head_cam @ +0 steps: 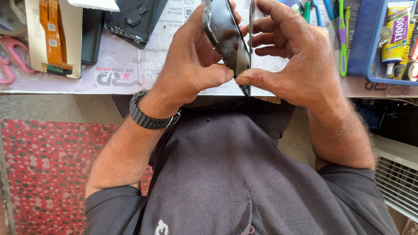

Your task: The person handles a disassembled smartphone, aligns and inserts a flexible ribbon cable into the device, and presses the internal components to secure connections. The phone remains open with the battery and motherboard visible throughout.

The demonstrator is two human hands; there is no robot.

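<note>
Head view: two hands (191, 65) (291, 61), one phone (224, 32).

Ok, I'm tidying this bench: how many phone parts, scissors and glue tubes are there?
Held phone parts (black frame, thin panel): 2
Loose phone parts on table: 3
Pink scissors: 1
Glue tube: 1
Total: 7

Daylit workbench (78, 85) edge above a red dotted, perhaps carpeted, floor (48, 165).
</note>
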